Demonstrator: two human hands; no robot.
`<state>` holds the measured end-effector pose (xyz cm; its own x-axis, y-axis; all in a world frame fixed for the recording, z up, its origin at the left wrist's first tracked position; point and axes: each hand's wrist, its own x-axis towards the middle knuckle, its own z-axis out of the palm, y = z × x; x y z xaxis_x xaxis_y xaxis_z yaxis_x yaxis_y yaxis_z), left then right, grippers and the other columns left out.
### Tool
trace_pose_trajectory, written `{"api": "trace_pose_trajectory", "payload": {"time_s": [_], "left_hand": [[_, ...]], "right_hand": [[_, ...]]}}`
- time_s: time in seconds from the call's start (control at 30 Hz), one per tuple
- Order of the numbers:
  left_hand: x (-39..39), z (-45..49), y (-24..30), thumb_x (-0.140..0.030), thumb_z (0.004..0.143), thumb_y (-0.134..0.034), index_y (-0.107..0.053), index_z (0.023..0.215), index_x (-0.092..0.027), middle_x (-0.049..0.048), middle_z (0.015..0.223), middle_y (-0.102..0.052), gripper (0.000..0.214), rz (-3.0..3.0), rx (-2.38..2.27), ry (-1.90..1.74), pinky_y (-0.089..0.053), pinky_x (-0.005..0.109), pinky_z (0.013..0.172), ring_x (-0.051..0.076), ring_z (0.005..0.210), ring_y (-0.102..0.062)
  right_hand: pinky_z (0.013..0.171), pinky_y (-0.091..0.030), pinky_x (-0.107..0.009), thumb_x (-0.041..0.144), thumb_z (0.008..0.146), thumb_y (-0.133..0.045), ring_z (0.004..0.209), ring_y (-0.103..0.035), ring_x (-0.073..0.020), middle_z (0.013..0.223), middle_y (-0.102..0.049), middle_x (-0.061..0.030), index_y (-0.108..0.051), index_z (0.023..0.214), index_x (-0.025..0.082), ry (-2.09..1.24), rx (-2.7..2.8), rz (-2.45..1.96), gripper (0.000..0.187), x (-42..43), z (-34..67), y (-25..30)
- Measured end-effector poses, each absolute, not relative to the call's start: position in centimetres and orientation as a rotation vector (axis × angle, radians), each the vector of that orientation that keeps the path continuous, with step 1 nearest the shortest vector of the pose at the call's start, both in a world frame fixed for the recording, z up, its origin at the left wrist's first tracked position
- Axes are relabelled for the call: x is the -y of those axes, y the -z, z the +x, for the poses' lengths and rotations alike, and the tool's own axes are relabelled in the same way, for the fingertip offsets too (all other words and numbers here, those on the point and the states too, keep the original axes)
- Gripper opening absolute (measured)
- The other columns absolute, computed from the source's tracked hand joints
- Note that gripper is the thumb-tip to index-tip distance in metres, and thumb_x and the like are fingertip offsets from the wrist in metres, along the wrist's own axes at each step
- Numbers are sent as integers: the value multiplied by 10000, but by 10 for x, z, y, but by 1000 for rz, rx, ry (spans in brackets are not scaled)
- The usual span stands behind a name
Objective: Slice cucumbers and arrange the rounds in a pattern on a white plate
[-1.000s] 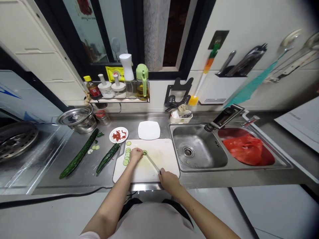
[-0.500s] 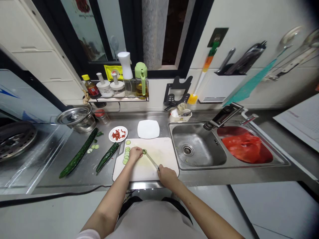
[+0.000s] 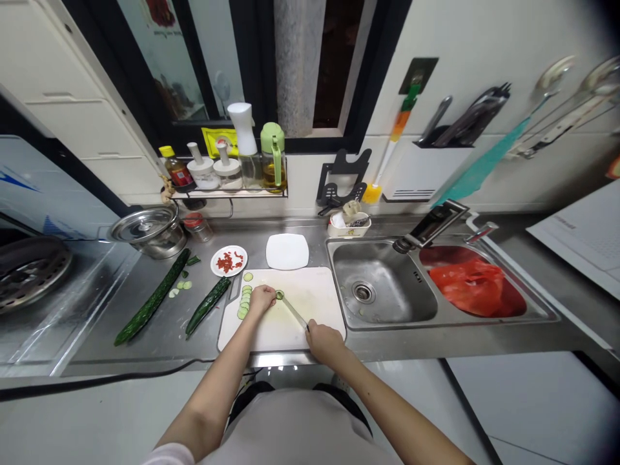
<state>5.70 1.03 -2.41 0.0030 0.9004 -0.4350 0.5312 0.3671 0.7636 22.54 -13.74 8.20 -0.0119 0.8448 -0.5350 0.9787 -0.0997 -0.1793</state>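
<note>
My right hand [image 3: 325, 339] is closed around the handle of a knife [image 3: 294, 314], whose blade slants up and left over the white cutting board [image 3: 310, 290]. At the blade's tip is a small cucumber slice [image 3: 279, 294], a green ring. The fingers of my left hand [image 3: 262, 299] are pinched together just left of it and seem to hold its edge. Left of that hand, a row of cucumber slices [image 3: 245, 301] lies overlapping on the board, and a single slice sits above them. A shorter piece of cucumber [image 3: 208, 307] rests on the counter beside the board.
Behind the board are a plate of chopped red pieces [image 3: 229, 261] and a white square dish [image 3: 287, 251]. Farther left lie a long cucumber [image 3: 154, 298] and garlic slices, near a lidded steel pot [image 3: 151, 232]. The sink [image 3: 387, 316] is on the right, holding a red bag [image 3: 469, 287].
The whole view has shifted slightly. Both hands, the knife and the slice keep nearly the same places on the board.
</note>
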Motion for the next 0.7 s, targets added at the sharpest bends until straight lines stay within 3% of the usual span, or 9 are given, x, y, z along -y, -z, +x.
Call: {"api": "trace_pose_trajectory", "payload": {"time_s": [0.2, 0.4, 0.7], "left_hand": [[-9, 62, 14, -197, 668, -665, -688, 733, -157, 16, 571, -663, 79, 1385, -1733, -430, -396, 214, 538, 126, 540, -579], [-9, 68, 4, -154, 655, -668, -700, 727, -174, 37, 787, -733, 81, 1442, -1820, -414, -403, 212, 610, 141, 712, -626], [3, 69, -1, -132, 710, -640, -716, 946, -191, 36, 893, -734, 255, 1449, -1852, -447, -437, 226, 719, 162, 849, -648]], "right_hand": [[777, -441, -362, 267, 963, -331, 995, -652, -277, 1027, -684, -173, -520, 1127, 142, 823, -1903, 2015, 280, 137, 228, -84], [751, -412, -316, 302, 963, -333, 990, -646, -256, 1029, -687, -147, -530, 1114, 168, 827, -1888, 2023, 281, 142, 236, -82], [692, -362, -245, 397, 969, -316, 901, -635, -203, 969, -693, -106, -542, 1002, 192, 956, -1956, 2226, 307, 147, 282, -75]]}}
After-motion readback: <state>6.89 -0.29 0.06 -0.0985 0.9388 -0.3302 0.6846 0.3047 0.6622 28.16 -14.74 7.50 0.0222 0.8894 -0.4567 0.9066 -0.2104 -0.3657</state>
